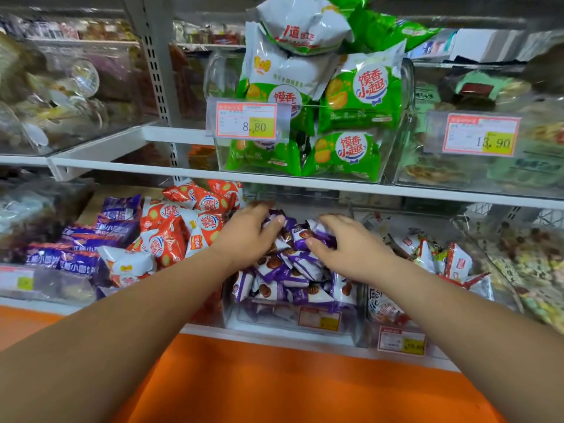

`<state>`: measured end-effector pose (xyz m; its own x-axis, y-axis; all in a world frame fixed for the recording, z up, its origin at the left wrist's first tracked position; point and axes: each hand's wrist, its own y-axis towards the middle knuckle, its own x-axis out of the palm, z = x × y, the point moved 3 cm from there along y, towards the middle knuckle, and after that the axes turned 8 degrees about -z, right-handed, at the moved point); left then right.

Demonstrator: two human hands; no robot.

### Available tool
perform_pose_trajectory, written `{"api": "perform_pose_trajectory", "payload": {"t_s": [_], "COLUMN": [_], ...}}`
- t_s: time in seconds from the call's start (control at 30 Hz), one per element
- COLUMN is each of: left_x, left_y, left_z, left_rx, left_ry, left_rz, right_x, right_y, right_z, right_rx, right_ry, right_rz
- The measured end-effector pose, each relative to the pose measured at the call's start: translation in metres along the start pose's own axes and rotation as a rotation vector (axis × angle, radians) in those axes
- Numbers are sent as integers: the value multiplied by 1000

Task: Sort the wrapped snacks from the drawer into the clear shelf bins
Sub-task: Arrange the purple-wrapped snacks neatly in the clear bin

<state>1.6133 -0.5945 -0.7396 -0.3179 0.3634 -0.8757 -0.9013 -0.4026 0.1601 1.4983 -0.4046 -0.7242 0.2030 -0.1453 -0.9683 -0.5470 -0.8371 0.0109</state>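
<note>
Your hands are close together but not touching, both on the heap of small purple-and-white packets (293, 270). These are glossy, crinkled pillow shapes, mounded above the clear plastic bin (244, 319) under your wrists. Your right hand (351, 248) curls thumb and fingers round a few of them. Your left hand (247, 236) lies on the heap, and I cannot tell whether it grips anything. Puffy orange packets (171, 233) lie just left of your left hand.

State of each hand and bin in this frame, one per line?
Left hand: rests on the purple packets, fingers fairly straight.
Right hand: fingers curled round some purple packets.
Purple-packet bin: heaped above its rim.
Green-packet bin: overfull, packets stacked above its top.
Orange packets: piled loosely beside the purple ones.
</note>
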Motion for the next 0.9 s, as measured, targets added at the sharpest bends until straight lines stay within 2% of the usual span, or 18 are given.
{"api": "perform_pose_trajectory", "payload": {"t_s": [0.13,0.23,0.43,0.53,0.63,0.9], "left_x": [-8,-12,0,15,36,64], "left_y": [-23,-50,-96,-112,-121,-110], "left_z": [9,9,10,7,1,-5], "left_rx": [83,140,273,356,358,379], "left_ry": [53,113,172,228,280,269], "left_rz": [-42,-51,88,184,112,82], "right_x": [-1,-3,9,42,70,92], "right_y": [-1,-9,-67,-87,-90,-82], "right_z": [-3,-10,-29,-29,-18,-18], "right_rx": [-20,-59,-187,-170,-123,-102], "right_ry": [3,26,-5,-40,-100,-170], "right_rz": [-2,57,257,155,80,264]}}
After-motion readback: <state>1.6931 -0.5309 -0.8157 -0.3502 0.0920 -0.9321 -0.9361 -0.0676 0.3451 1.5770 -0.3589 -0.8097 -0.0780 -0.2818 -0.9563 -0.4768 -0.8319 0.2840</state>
